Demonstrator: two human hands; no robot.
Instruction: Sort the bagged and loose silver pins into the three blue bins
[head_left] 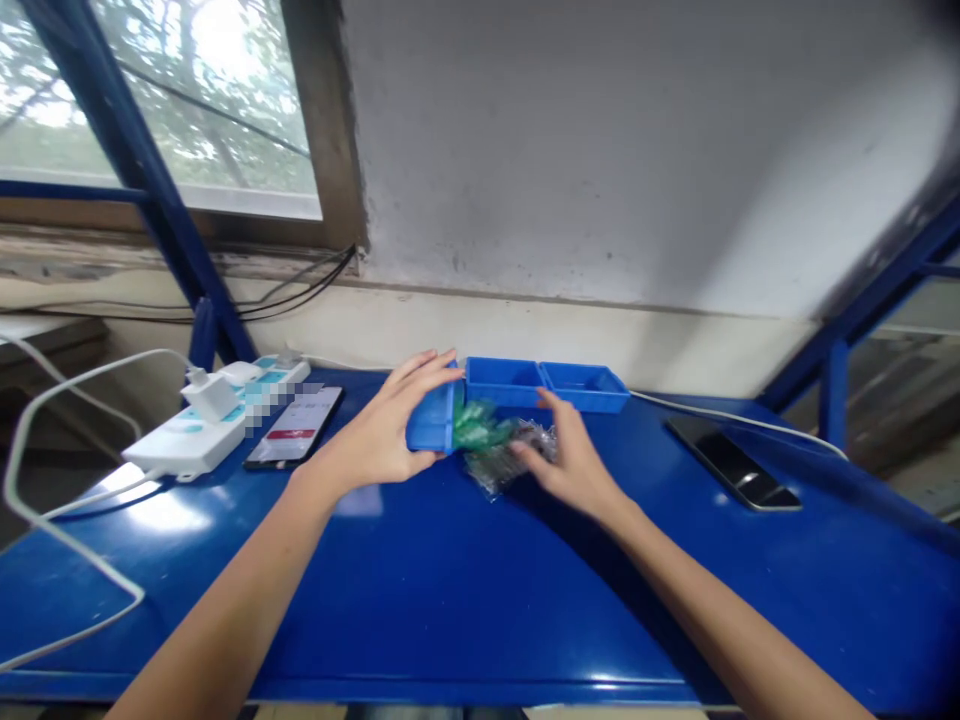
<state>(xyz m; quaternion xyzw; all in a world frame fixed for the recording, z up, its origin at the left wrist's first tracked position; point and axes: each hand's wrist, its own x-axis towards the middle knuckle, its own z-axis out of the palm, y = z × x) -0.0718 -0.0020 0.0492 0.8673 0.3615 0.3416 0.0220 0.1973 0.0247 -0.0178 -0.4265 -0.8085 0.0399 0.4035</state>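
Note:
My left hand (390,425) grips a small blue plastic bin (431,420), tipped on its side with its mouth facing right. At that mouth lies a crumpled green plastic bag (480,425), partly on the table. Clear plastic packets with dark contents (499,465) rest just to its right; what is inside cannot be made out. My right hand (568,455) hovers at the packets' right edge, thumb and fingers apart, with nothing visible held. Behind them stand two more blue bins (504,372) (589,385), side by side and upright.
On the left of the blue table (450,600) are a white power strip (202,435) with plugs and cables, and a phone with a lit screen (296,425). A dark phone (731,462) lies at right. A white cable (742,410) runs along the wall.

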